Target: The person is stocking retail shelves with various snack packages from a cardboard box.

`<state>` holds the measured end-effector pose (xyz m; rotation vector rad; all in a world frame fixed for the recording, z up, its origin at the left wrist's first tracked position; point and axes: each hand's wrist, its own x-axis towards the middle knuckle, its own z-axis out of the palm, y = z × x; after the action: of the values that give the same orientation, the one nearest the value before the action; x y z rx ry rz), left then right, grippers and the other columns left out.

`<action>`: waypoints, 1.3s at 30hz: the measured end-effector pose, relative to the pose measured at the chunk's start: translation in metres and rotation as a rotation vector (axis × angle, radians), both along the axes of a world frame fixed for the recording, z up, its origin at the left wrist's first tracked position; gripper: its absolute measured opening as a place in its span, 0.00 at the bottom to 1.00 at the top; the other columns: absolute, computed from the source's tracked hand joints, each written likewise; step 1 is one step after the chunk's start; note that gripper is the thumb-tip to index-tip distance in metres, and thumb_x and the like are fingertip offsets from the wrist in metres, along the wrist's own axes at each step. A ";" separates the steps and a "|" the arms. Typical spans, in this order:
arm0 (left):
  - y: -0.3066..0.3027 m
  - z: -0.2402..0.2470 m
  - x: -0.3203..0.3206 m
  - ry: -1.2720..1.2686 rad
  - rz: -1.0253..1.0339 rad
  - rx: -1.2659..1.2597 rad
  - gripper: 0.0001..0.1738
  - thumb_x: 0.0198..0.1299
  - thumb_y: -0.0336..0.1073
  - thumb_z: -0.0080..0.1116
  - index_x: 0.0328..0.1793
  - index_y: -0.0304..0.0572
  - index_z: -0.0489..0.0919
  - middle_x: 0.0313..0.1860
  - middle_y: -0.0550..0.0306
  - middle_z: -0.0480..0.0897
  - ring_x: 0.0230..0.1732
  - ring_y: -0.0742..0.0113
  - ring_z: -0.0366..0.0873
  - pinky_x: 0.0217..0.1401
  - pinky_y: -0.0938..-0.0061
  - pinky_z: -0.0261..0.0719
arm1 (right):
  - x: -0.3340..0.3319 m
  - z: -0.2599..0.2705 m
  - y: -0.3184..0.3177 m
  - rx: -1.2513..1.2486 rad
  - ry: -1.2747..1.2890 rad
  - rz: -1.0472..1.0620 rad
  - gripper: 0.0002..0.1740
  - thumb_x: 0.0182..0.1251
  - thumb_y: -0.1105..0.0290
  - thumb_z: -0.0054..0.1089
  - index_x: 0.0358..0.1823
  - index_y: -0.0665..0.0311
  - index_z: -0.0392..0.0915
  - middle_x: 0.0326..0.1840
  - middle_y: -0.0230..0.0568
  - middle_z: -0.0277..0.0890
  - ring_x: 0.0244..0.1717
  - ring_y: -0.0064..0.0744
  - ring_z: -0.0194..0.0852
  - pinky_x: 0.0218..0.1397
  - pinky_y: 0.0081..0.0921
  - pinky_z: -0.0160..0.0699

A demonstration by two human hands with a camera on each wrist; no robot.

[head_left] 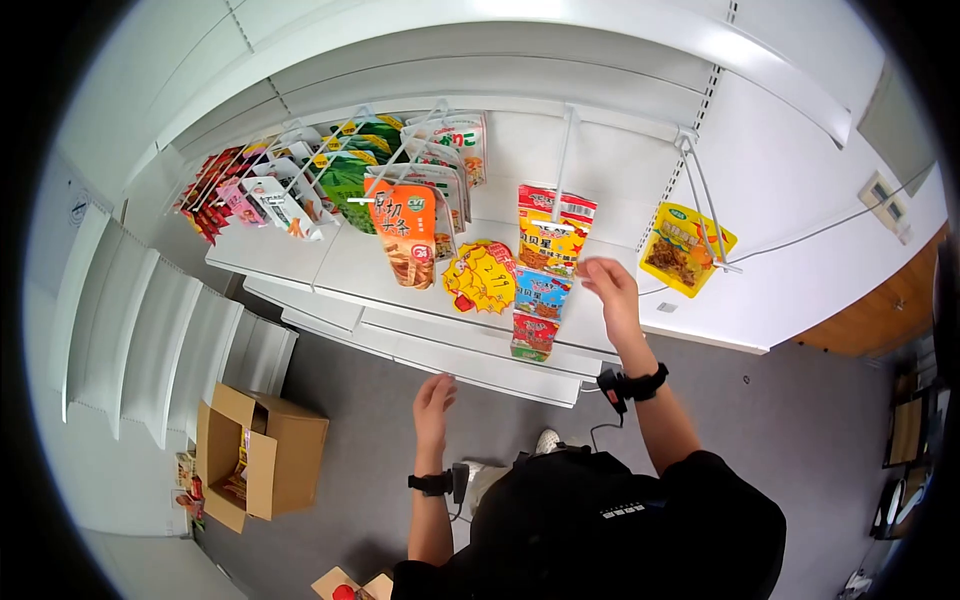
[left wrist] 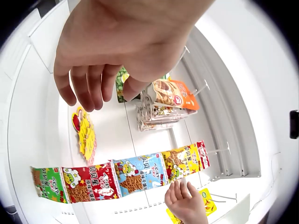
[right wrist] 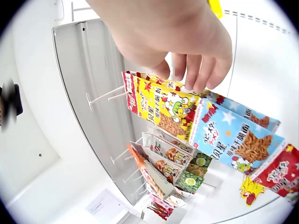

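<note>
A strip of joined snack packets [head_left: 543,295], with yellow, blue, red and green sections, hangs from a hook. In the right wrist view a second strip [right wrist: 268,122] shows behind the front one. My right hand [head_left: 612,290] is at the strip's right side, fingers relaxed, fingertips right at the edge of the yellow packet [right wrist: 161,106]. Lower and further left, my left hand [head_left: 433,405] hangs in front of the shelf edge with its fingers loosely bent and nothing in them. A yellow starburst price card [head_left: 482,280] stands beside the strip.
Orange pouches [head_left: 405,235], green bags [head_left: 347,185] and other snacks hang on hooks to the left. A yellow pouch [head_left: 688,250] hangs at the right. The white shelf [head_left: 350,265] juts out below. An opened cardboard box [head_left: 290,455] sits on the floor.
</note>
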<state>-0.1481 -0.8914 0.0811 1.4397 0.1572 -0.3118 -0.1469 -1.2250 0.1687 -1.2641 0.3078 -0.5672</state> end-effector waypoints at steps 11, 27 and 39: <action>0.112 -0.019 -0.022 0.049 0.254 -0.044 0.13 0.64 0.40 0.53 0.48 0.40 0.79 0.45 0.58 0.82 0.45 0.69 0.78 0.48 0.75 0.73 | -0.033 -0.064 0.065 0.267 0.047 -0.218 0.08 0.65 0.69 0.57 0.37 0.67 0.77 0.29 0.37 0.76 0.32 0.24 0.73 0.39 0.20 0.75; 0.322 -0.031 -0.078 -0.010 0.661 0.001 0.13 0.64 0.41 0.53 0.45 0.41 0.80 0.44 0.60 0.82 0.44 0.72 0.77 0.48 0.76 0.73 | 0.043 -0.083 0.295 0.295 0.259 0.229 0.08 0.60 0.68 0.58 0.37 0.65 0.74 0.27 0.35 0.74 0.29 0.24 0.73 0.35 0.19 0.70; 0.407 -0.048 -0.174 0.138 1.118 -0.011 0.15 0.64 0.43 0.53 0.46 0.40 0.80 0.44 0.58 0.83 0.42 0.73 0.78 0.47 0.76 0.74 | 0.087 -0.098 0.465 0.244 0.467 0.692 0.08 0.60 0.67 0.57 0.36 0.64 0.74 0.29 0.34 0.73 0.31 0.24 0.71 0.36 0.20 0.70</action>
<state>-0.3222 -0.4843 0.0326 1.1220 1.0153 0.5077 -0.0602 -0.7601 0.0712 -1.1597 0.2900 0.3549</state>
